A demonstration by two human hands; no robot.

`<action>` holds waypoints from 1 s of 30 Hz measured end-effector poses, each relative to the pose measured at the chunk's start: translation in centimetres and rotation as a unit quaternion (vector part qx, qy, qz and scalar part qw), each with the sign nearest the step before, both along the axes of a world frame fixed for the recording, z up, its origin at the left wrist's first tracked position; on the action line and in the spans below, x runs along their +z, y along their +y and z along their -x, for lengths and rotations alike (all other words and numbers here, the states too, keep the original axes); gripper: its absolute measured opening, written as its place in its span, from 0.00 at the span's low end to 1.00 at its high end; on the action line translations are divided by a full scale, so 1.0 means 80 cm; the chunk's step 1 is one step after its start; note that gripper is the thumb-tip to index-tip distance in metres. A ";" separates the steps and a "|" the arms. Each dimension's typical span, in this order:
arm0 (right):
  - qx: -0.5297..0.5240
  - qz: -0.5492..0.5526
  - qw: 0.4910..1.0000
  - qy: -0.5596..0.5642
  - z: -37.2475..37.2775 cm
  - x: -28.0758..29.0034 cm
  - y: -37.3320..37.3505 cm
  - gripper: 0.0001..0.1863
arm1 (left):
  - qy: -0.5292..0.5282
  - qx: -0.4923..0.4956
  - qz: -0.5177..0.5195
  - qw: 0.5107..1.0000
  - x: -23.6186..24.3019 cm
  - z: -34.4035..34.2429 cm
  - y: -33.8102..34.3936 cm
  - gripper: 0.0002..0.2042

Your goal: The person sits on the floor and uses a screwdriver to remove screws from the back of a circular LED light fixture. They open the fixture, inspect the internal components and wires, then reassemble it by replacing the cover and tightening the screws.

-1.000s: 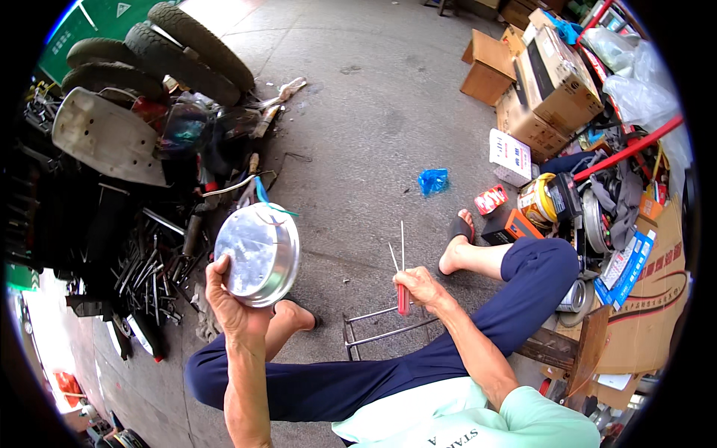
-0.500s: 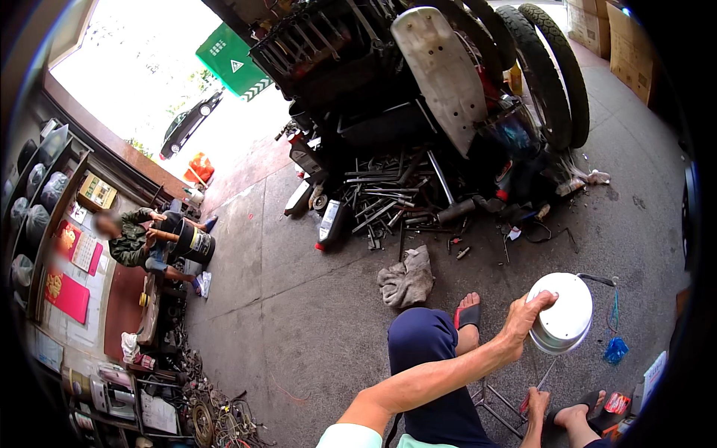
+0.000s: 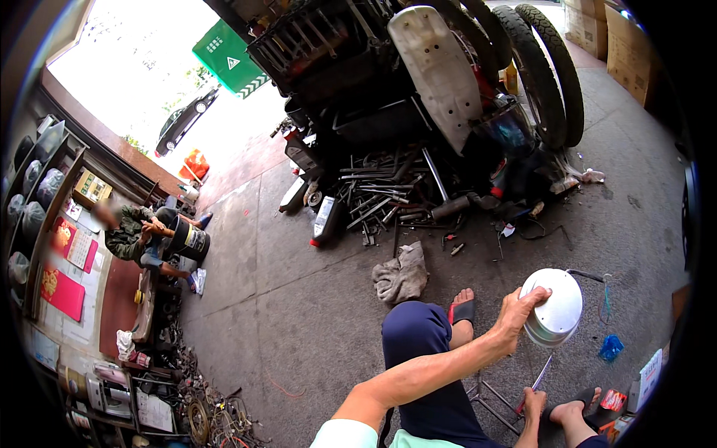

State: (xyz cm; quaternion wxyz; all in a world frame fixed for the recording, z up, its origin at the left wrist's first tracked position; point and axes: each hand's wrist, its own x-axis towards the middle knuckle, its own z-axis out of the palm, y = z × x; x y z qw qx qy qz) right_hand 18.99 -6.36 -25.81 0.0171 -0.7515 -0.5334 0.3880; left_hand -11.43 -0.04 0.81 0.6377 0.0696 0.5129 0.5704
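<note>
My left hand [image 3: 520, 312] grips the near-left edge of a round silver-white metal hub [image 3: 556, 302], thumb on its flat top, fingers hidden underneath. A dark cable [image 3: 586, 275] with thin coloured wires comes off the hub's far side. Below it, my right hand [image 3: 533, 405] is closed around a slim, pointed metal tool [image 3: 544, 372] with a red part by the fingers; its exact kind is unclear. The tool's tip points up toward the hub, a little apart from it. A thin-legged metal frame [image 3: 493, 399] stands beside my right hand.
A grey rag [image 3: 401, 275] lies ahead of my knee. Beyond are heaped tools [image 3: 381, 190], an oil bottle [image 3: 324, 222] and tyres [image 3: 539, 82]. A blue crumpled piece [image 3: 611, 348] and red box [image 3: 614, 400] lie right. Another person [image 3: 134, 231] sits far left by a black bucket [image 3: 190, 239].
The hub, still in my left hand, has tilted slightly. The tool in my right hand has turned a little, showing more of its blade. The other person's hands have come together lower.
</note>
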 end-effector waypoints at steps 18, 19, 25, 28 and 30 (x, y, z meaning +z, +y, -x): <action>0.007 0.142 0.989 -0.047 0.037 0.075 0.019 0.24 | -0.088 0.077 0.013 0.993 0.003 0.019 -0.008 0.22; 0.009 0.114 0.991 -0.075 0.024 0.049 0.013 0.25 | -0.108 0.092 0.006 0.990 0.007 0.019 -0.007 0.20; -0.015 0.139 0.987 -0.079 0.018 0.041 0.014 0.24 | -0.029 0.114 0.017 0.993 0.031 0.013 -0.001 0.19; -0.015 0.145 0.986 -0.085 0.019 0.035 0.015 0.23 | -0.046 0.104 0.047 0.992 0.037 0.011 0.004 0.19; -0.021 0.141 0.985 -0.095 0.023 0.035 0.015 0.23 | -0.050 0.103 0.055 0.992 0.050 0.004 0.007 0.19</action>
